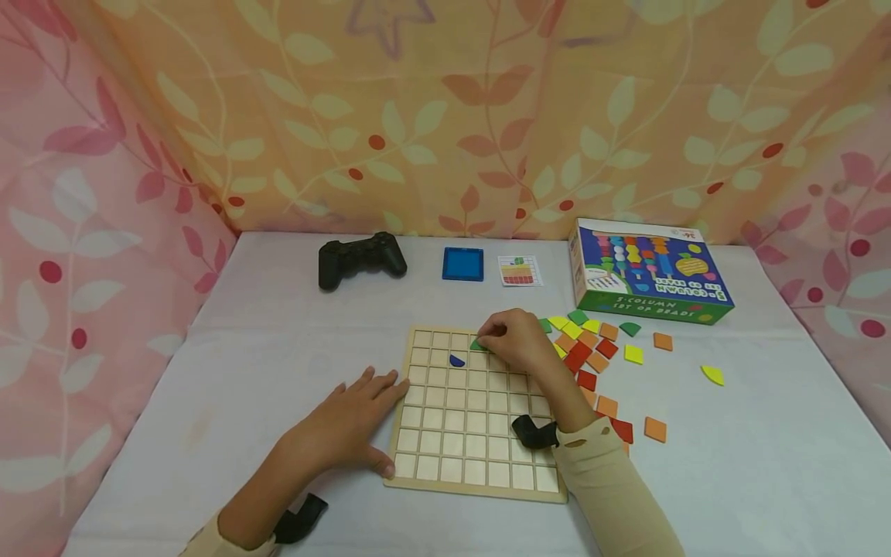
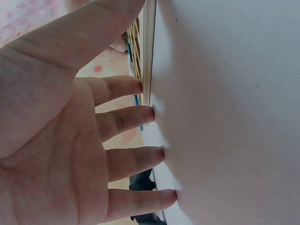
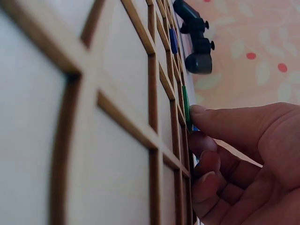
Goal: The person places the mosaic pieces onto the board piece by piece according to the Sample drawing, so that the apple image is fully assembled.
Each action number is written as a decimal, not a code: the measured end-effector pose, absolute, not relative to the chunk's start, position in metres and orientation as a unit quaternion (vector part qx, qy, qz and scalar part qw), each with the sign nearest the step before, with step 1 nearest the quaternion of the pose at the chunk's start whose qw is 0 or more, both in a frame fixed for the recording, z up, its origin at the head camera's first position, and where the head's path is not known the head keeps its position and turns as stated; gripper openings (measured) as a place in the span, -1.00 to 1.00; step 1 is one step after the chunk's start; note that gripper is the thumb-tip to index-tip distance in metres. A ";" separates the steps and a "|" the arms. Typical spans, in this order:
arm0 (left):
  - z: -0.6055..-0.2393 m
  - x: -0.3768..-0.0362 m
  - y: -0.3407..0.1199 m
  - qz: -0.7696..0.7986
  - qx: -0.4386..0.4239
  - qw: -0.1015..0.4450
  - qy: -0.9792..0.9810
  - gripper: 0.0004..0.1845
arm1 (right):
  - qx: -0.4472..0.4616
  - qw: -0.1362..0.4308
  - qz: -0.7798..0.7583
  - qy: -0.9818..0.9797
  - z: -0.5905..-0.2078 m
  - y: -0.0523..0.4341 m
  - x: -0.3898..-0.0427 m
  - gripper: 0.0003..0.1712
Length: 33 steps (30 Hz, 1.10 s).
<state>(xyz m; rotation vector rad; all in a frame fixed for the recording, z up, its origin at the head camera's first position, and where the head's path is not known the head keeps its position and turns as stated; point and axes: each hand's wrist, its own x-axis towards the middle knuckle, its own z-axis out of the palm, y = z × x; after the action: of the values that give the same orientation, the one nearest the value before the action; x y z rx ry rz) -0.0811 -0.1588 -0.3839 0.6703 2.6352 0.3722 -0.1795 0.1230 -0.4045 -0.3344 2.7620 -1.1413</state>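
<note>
A wooden grid board (image 1: 445, 487) lies on the white table. My right hand (image 1: 517, 339) is over its far side, pinching a green quarter-round tile (image 1: 476, 345) between thumb and fingertips. In the right wrist view the green tile (image 3: 186, 108) stands out at the thumb tip, right at the grid. A small blue half-round tile (image 1: 456, 361) lies in a nearby cell, to the left and closer to me. My left hand (image 1: 348, 422) rests at the board's left edge with fingers spread and thumb at the near corner; its fingers (image 2: 136, 161) are straight in the left wrist view.
Many loose tiles, such as an orange one (image 1: 655, 429) and a yellow one (image 1: 712, 375), lie right of the board. Behind are a black game controller (image 1: 362, 259), a blue square tray (image 1: 462, 264), a picture card (image 1: 519, 271) and a bead-set box (image 1: 650, 271).
</note>
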 end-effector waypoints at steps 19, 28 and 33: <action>-0.387 -0.080 -0.160 0.131 0.239 0.196 0.942 0.27 | 0.000 0.081 -0.278 0.957 -0.389 0.204 -0.190 -0.67; -0.384 -0.079 -0.160 0.137 0.238 0.198 0.941 0.26 | 0.003 0.104 -0.279 0.955 -0.392 0.211 -0.192 -0.68; -0.384 -0.080 -0.160 0.137 0.237 0.197 0.941 0.26 | -0.001 0.101 -0.285 0.953 -0.393 0.209 -0.192 -0.73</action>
<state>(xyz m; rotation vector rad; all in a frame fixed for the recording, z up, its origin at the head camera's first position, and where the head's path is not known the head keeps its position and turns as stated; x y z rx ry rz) -0.0796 -0.1600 -0.3838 0.6642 2.6362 0.3842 -0.1923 0.2095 -0.3930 -0.0025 2.8162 -0.8422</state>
